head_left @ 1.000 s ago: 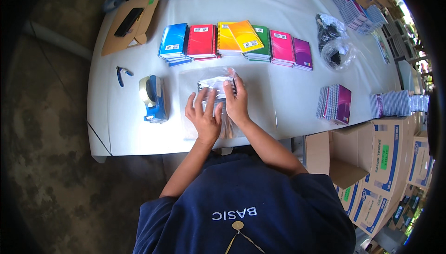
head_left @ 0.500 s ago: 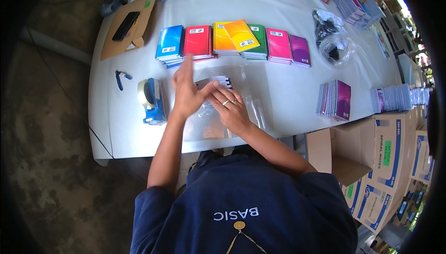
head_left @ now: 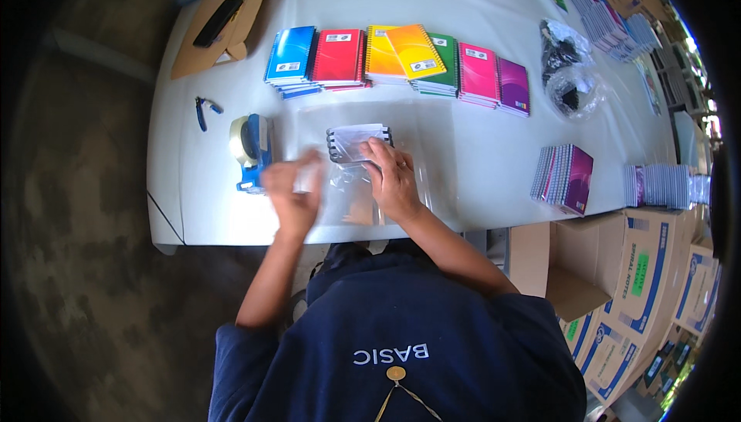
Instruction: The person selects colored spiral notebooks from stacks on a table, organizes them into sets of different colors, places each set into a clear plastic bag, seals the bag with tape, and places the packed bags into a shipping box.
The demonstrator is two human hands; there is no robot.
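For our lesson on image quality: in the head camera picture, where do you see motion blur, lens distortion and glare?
Head view: the left hand is smeared by motion blur, while the right hand on the clear plastic bag stays sharp; the white table edges bow from fisheye distortion, with black corners; bright daylight washes out the tabletop.

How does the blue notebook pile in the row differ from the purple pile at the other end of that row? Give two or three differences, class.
The blue notebook pile sits at the row's left end, the purple notebook pile at its right end. The blue pile's lower books are fanned out at the bottom; the purple pile looks squarer. Blue lies nearer the tape dispenser. Both lie flat on the white table, covers up, each with a small label.
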